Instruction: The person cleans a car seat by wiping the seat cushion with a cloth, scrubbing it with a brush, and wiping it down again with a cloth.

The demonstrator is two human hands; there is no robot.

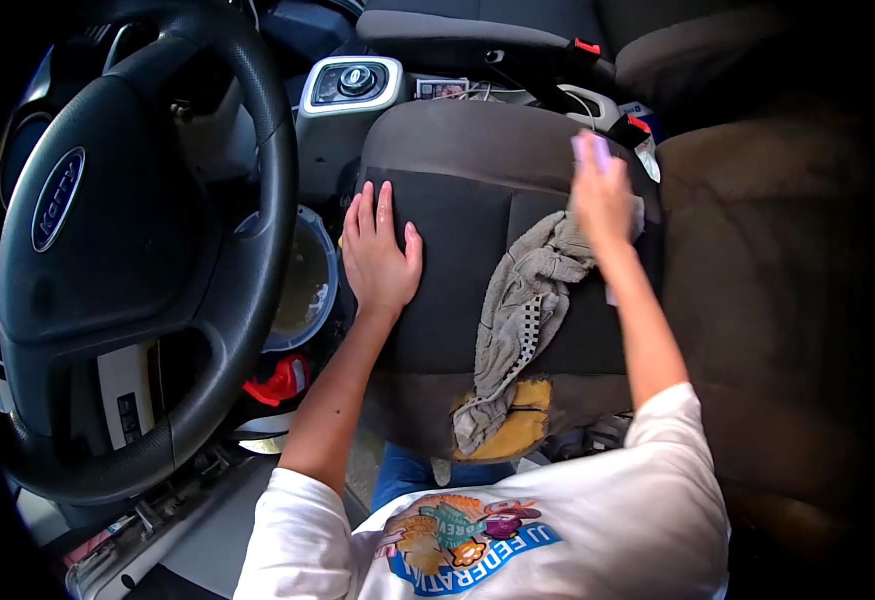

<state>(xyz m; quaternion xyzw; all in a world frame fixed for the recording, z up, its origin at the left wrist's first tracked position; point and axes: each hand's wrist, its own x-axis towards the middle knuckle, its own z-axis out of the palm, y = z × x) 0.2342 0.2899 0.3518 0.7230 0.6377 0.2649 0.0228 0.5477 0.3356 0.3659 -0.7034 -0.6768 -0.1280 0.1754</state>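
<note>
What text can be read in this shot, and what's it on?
"Karry": oval badge on the steering wheel.
"JJ FEDERATI", ending unclear: blue band of the print on the white shirt.
"REV", partial: teal patch in the same print.
Too small or blurred to read: card in the console, sticker on the red plastic piece, marks on the rotary knob.

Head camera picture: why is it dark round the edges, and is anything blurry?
In the head view, black surrounds the image, probably a wide lens's limit; the right hand and its purple item look smeared, likely by motion, while the left hand is sharper.
</note>
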